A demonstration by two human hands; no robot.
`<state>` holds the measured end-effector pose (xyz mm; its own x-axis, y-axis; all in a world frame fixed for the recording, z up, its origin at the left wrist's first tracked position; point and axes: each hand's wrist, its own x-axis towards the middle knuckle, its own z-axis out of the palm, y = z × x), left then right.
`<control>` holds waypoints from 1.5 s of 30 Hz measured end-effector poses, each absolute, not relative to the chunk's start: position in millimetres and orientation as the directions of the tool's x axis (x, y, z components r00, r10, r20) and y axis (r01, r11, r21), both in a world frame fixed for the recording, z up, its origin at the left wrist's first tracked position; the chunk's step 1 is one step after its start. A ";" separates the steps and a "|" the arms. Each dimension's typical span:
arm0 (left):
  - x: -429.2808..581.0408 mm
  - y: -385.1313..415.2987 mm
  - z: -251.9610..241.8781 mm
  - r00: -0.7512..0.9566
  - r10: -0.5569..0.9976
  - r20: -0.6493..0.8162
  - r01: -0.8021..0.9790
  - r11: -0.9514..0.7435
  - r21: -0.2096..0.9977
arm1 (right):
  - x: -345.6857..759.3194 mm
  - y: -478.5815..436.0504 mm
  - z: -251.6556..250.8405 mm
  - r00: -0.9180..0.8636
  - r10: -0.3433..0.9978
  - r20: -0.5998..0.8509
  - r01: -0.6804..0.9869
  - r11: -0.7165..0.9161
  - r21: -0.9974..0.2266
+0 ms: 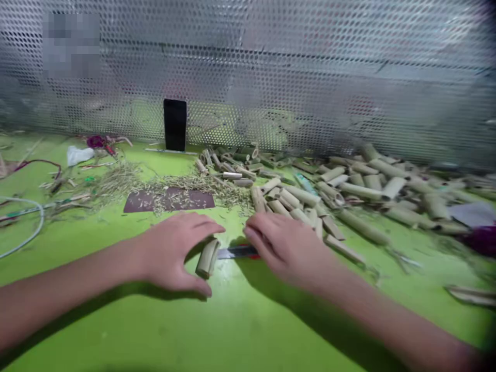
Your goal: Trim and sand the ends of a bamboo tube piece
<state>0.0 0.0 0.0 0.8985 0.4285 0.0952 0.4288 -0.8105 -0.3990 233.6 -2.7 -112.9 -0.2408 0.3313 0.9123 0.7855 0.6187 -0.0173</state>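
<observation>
Near the front edge of the green table (pixel 248 325), the left hand (pixel 174 253) cups a tilted bamboo segment (pixel 207 258). The right hand (pixel 287 248), apart from it, lies over a knife (pixel 236 252) (whether it grips cannot be seen). Bamboo tubes (pixel 310 196) lie heaped toward the right edge.

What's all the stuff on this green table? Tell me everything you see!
bamboo tubes: many, pale tan, heaped right of the hands
bamboo piece: one, pale tan, at the left hand
metal blade: one, silver with red end, under the right hand
phone: one, black, upright at the back
shavings: a big heap, straw-coloured, behind the hands
mat: one, brown, under the shavings
cable: one, white, far left
perforated metal sheet: one, silver, behind the table
table: one, green, under everything
left hand: one, bare, around the bamboo piece
right hand: one, bare, over the metal blade
</observation>
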 end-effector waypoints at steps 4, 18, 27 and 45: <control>-8.3 10.1 -8.2 0.926 0.360 0.113 0.376 -0.861 -0.342 | 227.6 12.6 -125.4 -0.348 0.212 0.913 0.725 0.678 0.119; -8.1 16.4 -11.4 0.895 0.252 0.367 0.371 -0.878 -0.303 | 204.9 -2.2 -132.5 -0.304 -0.102 0.947 0.607 0.745 0.275; -6.1 7.3 -20.5 0.865 0.222 0.450 0.418 -0.814 -0.404 | 194.6 0.1 -138.7 -0.198 -0.139 0.970 0.622 0.747 0.234; -11.6 20.5 -13.9 0.898 0.118 0.424 0.321 -0.834 -0.448 | 235.8 25.6 -123.5 -0.183 -0.102 0.978 0.755 0.622 0.206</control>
